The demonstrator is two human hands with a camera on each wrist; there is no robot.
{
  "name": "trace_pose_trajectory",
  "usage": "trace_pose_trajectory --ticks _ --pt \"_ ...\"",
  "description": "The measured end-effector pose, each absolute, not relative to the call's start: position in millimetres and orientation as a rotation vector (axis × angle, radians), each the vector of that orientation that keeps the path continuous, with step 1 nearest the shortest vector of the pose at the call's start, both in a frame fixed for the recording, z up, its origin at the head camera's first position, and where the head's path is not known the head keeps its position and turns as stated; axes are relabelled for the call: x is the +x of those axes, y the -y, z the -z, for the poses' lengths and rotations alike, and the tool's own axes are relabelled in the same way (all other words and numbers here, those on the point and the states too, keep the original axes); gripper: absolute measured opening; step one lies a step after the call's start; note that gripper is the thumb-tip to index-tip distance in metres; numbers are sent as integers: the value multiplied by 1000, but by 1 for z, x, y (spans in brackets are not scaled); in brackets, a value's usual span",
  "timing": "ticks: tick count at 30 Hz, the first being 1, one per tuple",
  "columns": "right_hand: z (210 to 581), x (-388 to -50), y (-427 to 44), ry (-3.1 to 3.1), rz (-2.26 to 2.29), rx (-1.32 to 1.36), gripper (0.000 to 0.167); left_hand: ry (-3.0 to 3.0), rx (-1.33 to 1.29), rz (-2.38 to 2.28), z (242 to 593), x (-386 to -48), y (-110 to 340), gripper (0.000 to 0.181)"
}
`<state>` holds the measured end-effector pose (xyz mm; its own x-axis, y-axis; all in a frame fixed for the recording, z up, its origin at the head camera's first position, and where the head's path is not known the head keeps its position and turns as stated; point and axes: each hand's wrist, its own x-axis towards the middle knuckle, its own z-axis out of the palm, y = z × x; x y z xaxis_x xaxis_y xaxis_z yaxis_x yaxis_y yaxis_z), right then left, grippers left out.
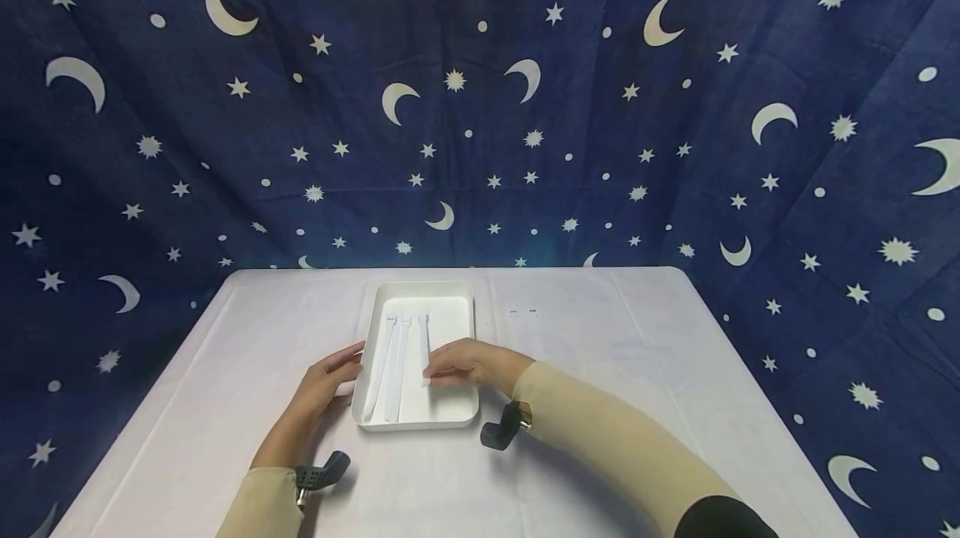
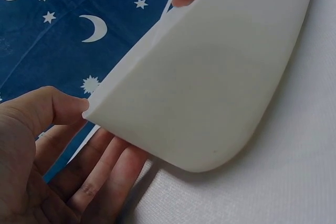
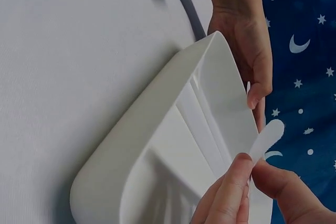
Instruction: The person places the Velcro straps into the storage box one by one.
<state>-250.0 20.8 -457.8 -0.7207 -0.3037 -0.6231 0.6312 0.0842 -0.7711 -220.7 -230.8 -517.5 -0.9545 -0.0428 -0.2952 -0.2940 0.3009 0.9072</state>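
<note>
With the right hand (image 1: 471, 364), pinching a white stick (image 3: 268, 140) between thumb and fingers near one end. Held within the tray (image 1: 420, 425), to the right of two other sticks (image 1: 399, 370); hard to say whether touching the tray floor or raised slightly. With the left hand (image 1: 321, 384), not gripping — only resting loose fingers against the tray's outer left side, likely to steady it.

Probably midway through laying down or picking up the stick; impossible to say which. If laying down, calls for lining up with the others, then easing the pinch; if picking up, for a firm hold and clearing the rim.

Counting outward: three sticks in all — one pinched, two side by side in the tray's left half. One tray. Right of it, two tiny pieces (image 1: 533, 312) on one white tablecloth (image 1: 187, 405), too small to identify. Behind, one starry blue curtain (image 1: 480, 122).
</note>
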Motion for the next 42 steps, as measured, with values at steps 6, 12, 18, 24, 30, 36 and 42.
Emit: trace_pose_trajectory --ticks 6,12,18,24,30,36,42 --pt "462 -248 -14 -1676 1719 328 42 -2355 -311 -1718 519 -221 231 60" --pt "468 -249 -9 -1690 1718 326 42 -2339 -293 -1744 518 -221 232 59" --pt "474 -247 -6 -1720 1690 292 42 -2335 -292 -1743 518 -220 231 59" --pt "474 -242 -5 -1767 1669 288 46 -2352 -290 -1725 518 -220 230 60" --pt "471 -239 -4 -1806 1629 278 43 -2357 -283 -1727 518 -220 230 60" --pt "469 -239 -8 -1819 1617 263 38 -2355 -276 -1734 516 -219 229 60" --pt "451 -243 -22 -1978 1546 181 36 -2356 -293 -1723 516 -218 230 59"
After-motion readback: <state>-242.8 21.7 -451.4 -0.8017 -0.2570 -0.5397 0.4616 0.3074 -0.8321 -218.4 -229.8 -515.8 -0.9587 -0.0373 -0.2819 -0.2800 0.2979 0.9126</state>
